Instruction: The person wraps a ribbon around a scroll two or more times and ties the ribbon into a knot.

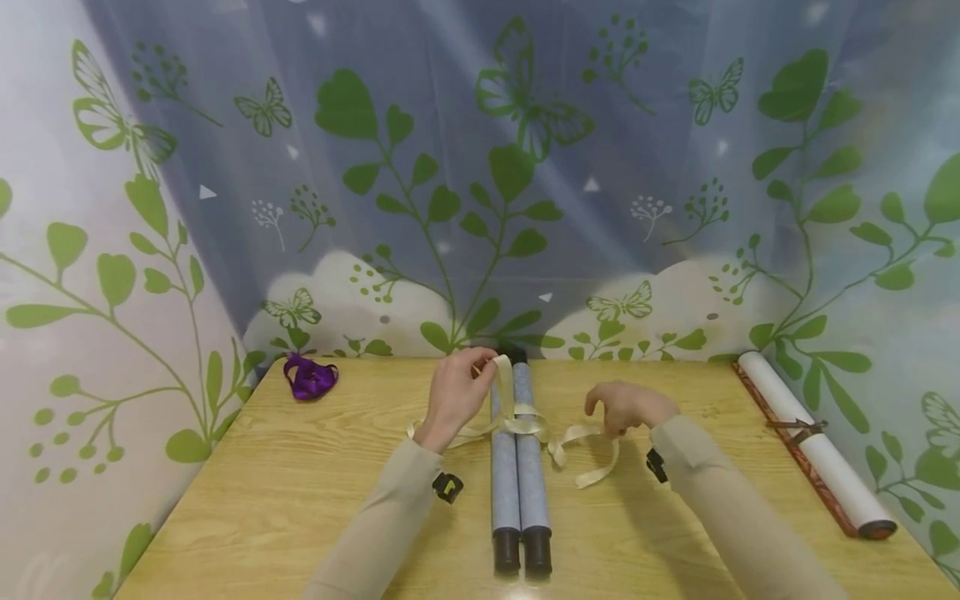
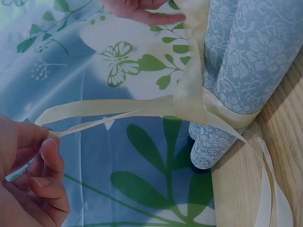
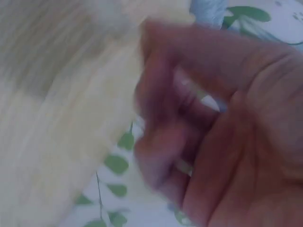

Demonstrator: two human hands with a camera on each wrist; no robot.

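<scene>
Two pale-blue patterned scroll rolls [image 1: 506, 487] with dark end knobs lie side by side, pointing away from me. A cream ribbon [image 1: 531, 423] wraps around their far half. Above them, my left hand [image 1: 457, 392] pinches a folded loop of that ribbon between thumb and fingertips. In the left wrist view, the doubled ribbon [image 2: 128, 108] runs taut from the fingers to the rolls. To the right, my right hand [image 1: 628, 407] has bent fingers over a curling ribbon tail; I cannot tell whether it grips the tail. The right wrist view shows this hand [image 3: 189, 123] blurred.
A purple shiny cloth bundle [image 1: 311, 379] lies at the table's back left corner. Along the right side rests a white rolled scroll [image 1: 813, 450] with a reddish edge and a brown tie. A leaf-printed curtain [image 1: 450, 150] hangs behind the wooden table [image 1: 262, 500].
</scene>
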